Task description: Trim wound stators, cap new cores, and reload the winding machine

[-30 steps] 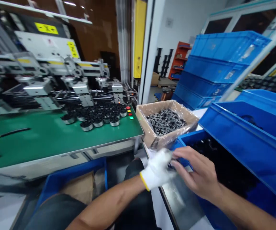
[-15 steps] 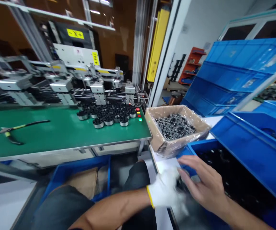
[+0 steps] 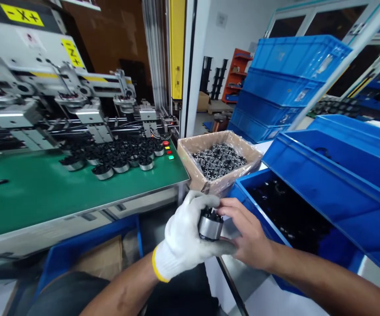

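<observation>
My left hand (image 3: 188, 230), in a white glove with a yellow cuff, is wrapped round a silver metal ring part with black plastic pieces (image 3: 211, 226). From the right, my bare right hand (image 3: 249, 235) grips the same part, fingertips at its black top and thumb near its underside. Both hands are just in front of a plastic-lined cardboard box (image 3: 193, 169) of similar rings. Beside my right hand is a blue bin (image 3: 242, 191) holding dark pieces.
A green worktable (image 3: 133, 182) at the left bears several ring parts (image 3: 102, 172) near machine clamps and small coloured buttons. Stacked blue crates (image 3: 285, 83) stand behind the box. Another blue bin (image 3: 334, 171) leans at the right. A blue crate (image 3: 56, 259) lies below the table.
The view has shifted right and closer. My hands have come together, and the ring part between them now shows clearly. The pliers on the table are mostly out of view.
</observation>
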The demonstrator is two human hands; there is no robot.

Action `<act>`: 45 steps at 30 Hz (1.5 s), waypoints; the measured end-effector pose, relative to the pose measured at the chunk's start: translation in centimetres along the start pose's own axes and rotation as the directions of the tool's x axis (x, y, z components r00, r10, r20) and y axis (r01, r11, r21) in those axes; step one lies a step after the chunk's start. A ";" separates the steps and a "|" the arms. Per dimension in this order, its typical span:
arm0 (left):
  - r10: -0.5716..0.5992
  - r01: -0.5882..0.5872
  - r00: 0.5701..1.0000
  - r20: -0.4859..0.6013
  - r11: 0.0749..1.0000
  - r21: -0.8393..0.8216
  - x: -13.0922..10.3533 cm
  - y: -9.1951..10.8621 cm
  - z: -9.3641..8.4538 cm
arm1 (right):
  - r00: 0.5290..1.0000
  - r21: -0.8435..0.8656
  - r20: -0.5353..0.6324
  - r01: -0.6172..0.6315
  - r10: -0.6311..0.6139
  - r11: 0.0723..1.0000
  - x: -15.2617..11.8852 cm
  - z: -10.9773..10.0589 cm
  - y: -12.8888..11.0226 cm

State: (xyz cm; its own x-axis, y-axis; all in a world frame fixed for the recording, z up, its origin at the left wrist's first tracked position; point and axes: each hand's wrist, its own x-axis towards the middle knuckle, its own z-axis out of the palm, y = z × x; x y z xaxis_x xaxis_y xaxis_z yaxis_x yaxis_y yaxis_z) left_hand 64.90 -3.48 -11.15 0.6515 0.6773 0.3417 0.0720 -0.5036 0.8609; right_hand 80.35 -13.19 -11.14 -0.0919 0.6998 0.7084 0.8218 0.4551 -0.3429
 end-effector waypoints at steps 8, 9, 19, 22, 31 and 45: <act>0.199 -0.173 0.979 0.055 0.937 -0.304 -0.3 -2.7 -0.5 | 0.999 0.000 -0.045 0.030 -0.030 1.000 0.8 -0.7 0.4; 0.215 -0.183 0.975 0.059 0.922 -0.341 -0.4 -2.9 -0.5 | 0.999 0.025 -0.036 0.012 -0.011 1.000 0.7 -0.6 0.5; 0.517 -0.517 0.852 0.079 0.809 0.282 0.4 -2.7 -2.1 | 0.998 -0.001 -0.050 0.047 -0.047 0.999 0.2 0.1 0.5; 0.529 -0.526 0.847 0.056 0.816 0.239 0.5 -2.7 -2.2 | 0.999 0.009 -0.041 0.036 -0.035 0.999 0.0 0.0 0.4; 0.105 -0.026 0.974 0.200 0.932 -0.362 -1.3 -4.6 -1.8 | 0.997 0.089 -0.034 0.078 -0.075 0.993 0.3 0.0 1.1; 0.433 -0.444 0.893 0.124 0.893 0.076 0.3 -4.2 -1.7 | 0.996 0.010 -0.019 0.083 -0.083 0.997 0.0 0.1 1.3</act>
State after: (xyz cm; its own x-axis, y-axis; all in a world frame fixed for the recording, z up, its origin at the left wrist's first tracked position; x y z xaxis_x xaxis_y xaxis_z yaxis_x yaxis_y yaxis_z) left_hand 63.53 -0.23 -13.97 0.7061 0.3202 0.6316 -0.1673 -0.7912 0.5882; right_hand 81.32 -12.57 -11.65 -0.1490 0.6494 0.7457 0.8058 0.5168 -0.2891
